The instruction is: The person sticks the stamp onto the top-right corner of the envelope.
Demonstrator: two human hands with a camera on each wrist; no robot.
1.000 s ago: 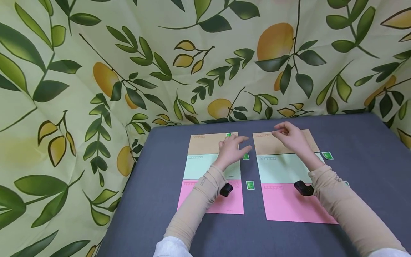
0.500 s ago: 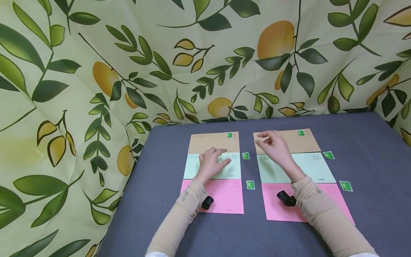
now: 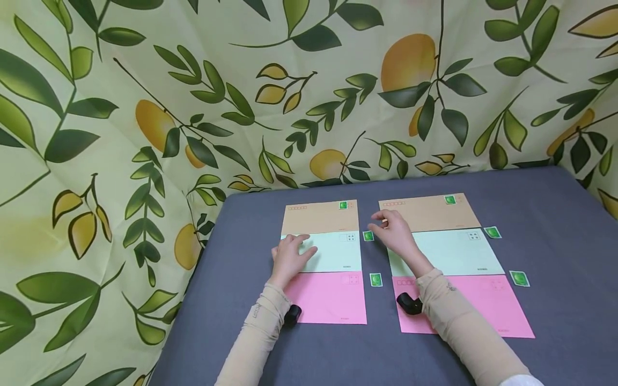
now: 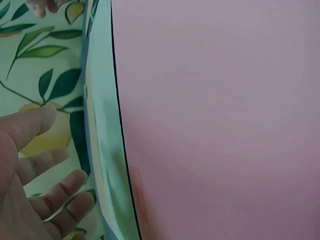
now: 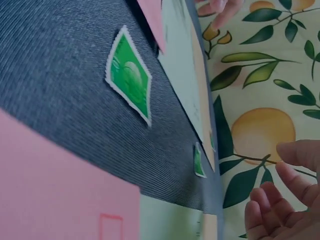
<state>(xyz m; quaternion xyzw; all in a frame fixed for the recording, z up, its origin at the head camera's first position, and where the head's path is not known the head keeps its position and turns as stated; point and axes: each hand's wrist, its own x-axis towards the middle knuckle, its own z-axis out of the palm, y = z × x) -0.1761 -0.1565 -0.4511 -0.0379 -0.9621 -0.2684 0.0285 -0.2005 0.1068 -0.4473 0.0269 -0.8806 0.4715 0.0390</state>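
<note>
My left hand (image 3: 292, 258) hovers over the left side of the left mint envelope (image 3: 333, 252), fingers spread with nothing in them. My right hand (image 3: 398, 236) is above the left edge of the right mint envelope (image 3: 454, 249), fingers loosely bent and holding nothing. Just left of its fingertips, a green postage stamp (image 3: 368, 236) lies on the cloth, and another stamp (image 3: 376, 280) lies nearer me, also in the right wrist view (image 5: 130, 75). Both tan envelopes, left (image 3: 314, 217) and right (image 3: 425, 212), bear a green stamp at upper right.
Pink envelopes, left (image 3: 333, 300) and right (image 3: 483, 305), form the near row. Two more stamps lie beyond the right column, one beside the mint envelope (image 3: 492, 232) and one beside the pink. A leaf-patterned curtain (image 3: 289, 134) hangs behind the dark cloth-covered table (image 3: 203, 321).
Both hands have moved left and toward me, away from the tan envelopes' upper right corners. The stamps there have come into full view. The right hand has reached the gap between the columns.
</note>
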